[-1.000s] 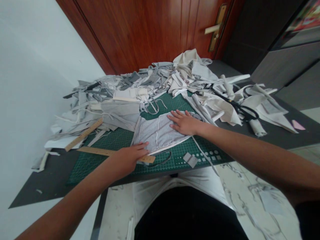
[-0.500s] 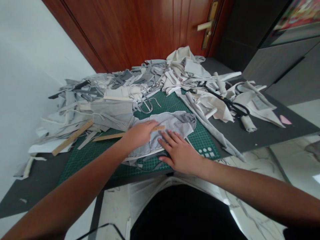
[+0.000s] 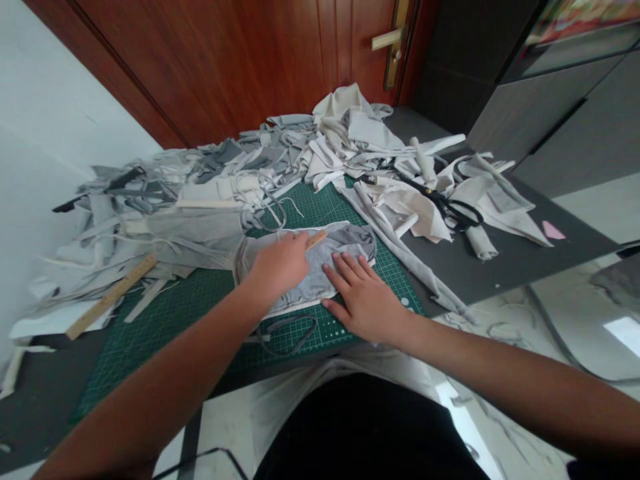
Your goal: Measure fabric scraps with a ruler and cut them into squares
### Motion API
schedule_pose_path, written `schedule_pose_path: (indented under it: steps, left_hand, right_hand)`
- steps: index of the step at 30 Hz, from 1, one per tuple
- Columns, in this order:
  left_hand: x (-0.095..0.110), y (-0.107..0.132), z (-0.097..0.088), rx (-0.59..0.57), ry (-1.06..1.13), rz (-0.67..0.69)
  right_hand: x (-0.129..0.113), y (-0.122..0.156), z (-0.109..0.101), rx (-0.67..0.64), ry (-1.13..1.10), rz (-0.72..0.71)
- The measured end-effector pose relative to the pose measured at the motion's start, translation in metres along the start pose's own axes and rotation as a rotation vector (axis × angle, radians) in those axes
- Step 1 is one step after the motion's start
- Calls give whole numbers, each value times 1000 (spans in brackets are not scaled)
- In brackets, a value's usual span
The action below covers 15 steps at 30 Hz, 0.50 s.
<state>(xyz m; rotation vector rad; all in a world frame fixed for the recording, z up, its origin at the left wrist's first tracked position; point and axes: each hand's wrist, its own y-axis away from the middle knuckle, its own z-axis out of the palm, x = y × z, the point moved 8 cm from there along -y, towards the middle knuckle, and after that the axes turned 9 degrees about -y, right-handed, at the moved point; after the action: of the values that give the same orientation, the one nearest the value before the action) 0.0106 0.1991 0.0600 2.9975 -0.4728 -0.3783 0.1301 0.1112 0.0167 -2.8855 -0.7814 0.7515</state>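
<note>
A grey piece of fabric (image 3: 320,267) with pale edges lies on the green cutting mat (image 3: 175,320). My left hand (image 3: 283,263) is closed round a wooden ruler (image 3: 317,239), whose tip sticks out past my fingers over the cloth; most of it is hidden by my hand and forearm. Flat on the fabric's right part rests my right hand (image 3: 365,293), fingers spread. A thin grey strip (image 3: 295,337) curls on the mat just below the cloth.
Fabric scraps (image 3: 200,167) are heaped along the back and left of the table. A second wooden ruler (image 3: 113,293) lies at the left. Black-handled scissors (image 3: 457,207) rest among scraps at the right, beside a long rolled strip (image 3: 405,250). Behind stands a wooden door (image 3: 225,60).
The view has shifted, so the table sits further left. The held ruler has turned, its tip now angled upward. The fabric looks flatter, and the grey strip below shows more fully.
</note>
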Motion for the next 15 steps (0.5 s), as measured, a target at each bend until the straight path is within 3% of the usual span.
schedule_pose_path:
  steps: [5,8,12,15]
  left_hand:
    - [5,-36,2,-96,109,-92]
    - [1,-47,13,-107,174,-91]
    - [-3,-35,19,131,176,-181]
    - [3,-23,21,289,142,-156]
  right_hand:
    - [10,-23,-22,29,-14,-14]
    - [18,-37,-15,-45,15,-51]
    - [29,-38,-1,-64,73,-27]
    - [32,-39,-7,-25,101,33]
